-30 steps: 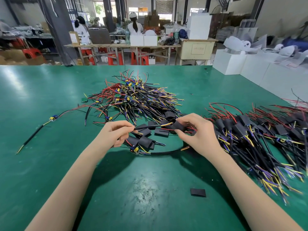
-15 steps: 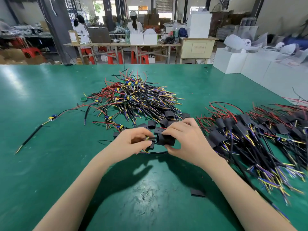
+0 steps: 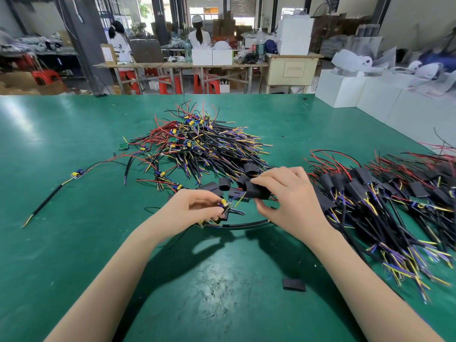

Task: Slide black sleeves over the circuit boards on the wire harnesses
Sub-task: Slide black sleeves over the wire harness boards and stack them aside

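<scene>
My left hand [image 3: 197, 208] pinches a small circuit board [image 3: 226, 204] with a yellow capacitor, at the end of a wire harness whose black cable [image 3: 243, 224] curves below both hands. My right hand [image 3: 283, 196] grips a black sleeve [image 3: 256, 191] just right of the board, with thin wires running into it. Several loose black sleeves [image 3: 223, 184] lie behind my hands. A pile of bare harnesses [image 3: 202, 146] sits at the middle of the green table [image 3: 74, 243]. Harnesses with sleeves on them [image 3: 375, 193] lie in a pile to the right.
One flat black sleeve [image 3: 293, 284] lies near the front right. A single harness [image 3: 74, 176] stretches out at the left. White boxes [image 3: 345, 90] stand past the table's right edge. Two people sit at a far workbench [image 3: 177, 65].
Both hands moved closer together over the loose sleeves. My right hand now holds a sleeve up next to the board in my left hand, and the board shows between my left fingertips.
</scene>
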